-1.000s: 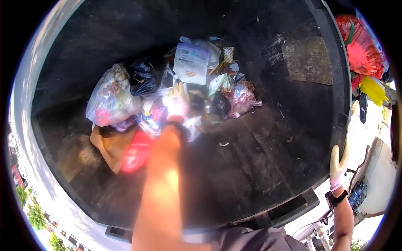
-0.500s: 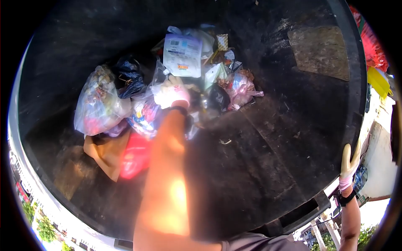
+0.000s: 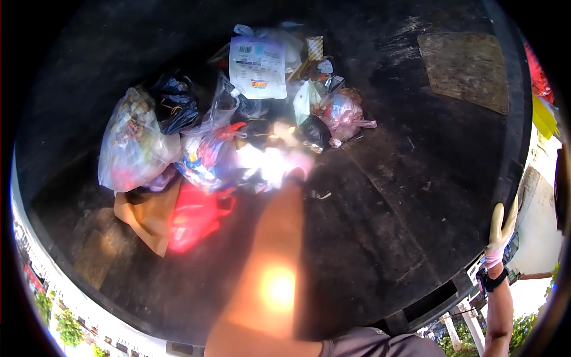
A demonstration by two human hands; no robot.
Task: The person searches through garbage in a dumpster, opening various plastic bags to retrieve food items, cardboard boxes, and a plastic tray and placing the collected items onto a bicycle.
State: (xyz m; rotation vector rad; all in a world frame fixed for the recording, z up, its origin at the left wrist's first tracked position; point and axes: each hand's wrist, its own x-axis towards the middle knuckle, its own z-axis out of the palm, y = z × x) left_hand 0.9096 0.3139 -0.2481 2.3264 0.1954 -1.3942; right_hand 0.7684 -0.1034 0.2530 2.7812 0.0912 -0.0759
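My left hand [image 3: 291, 163], gloved in white and pink, reaches into a large dark bin [image 3: 369, 238]. It is blurred and overexposed, so its fingers and anything in them cannot be made out. Close to it are a clear bag of mixed rubbish [image 3: 205, 157], a small black bag [image 3: 314, 132] and a pink plastic bag [image 3: 345, 119]. On the bin's right rim [image 3: 516, 143] rests my right hand [image 3: 499, 232] in a pale glove, fingers stretched out and apart. A printed white-and-purple pouch [image 3: 257, 68] lies behind the left hand.
A bulging clear rubbish bag [image 3: 134, 143] sits at the left beside a dark blue bag [image 3: 177, 104]. Nearer me lie a brown paper piece [image 3: 148, 214] and a red bag [image 3: 199, 217]. Red plastic [image 3: 538, 77] and a yellow item [image 3: 543, 118] are outside the right rim.
My left hand has moved right and slightly toward me, away from the clear bag, uncovering more of that bag and the red one. My right hand stays on the rim; the view shifts slightly.
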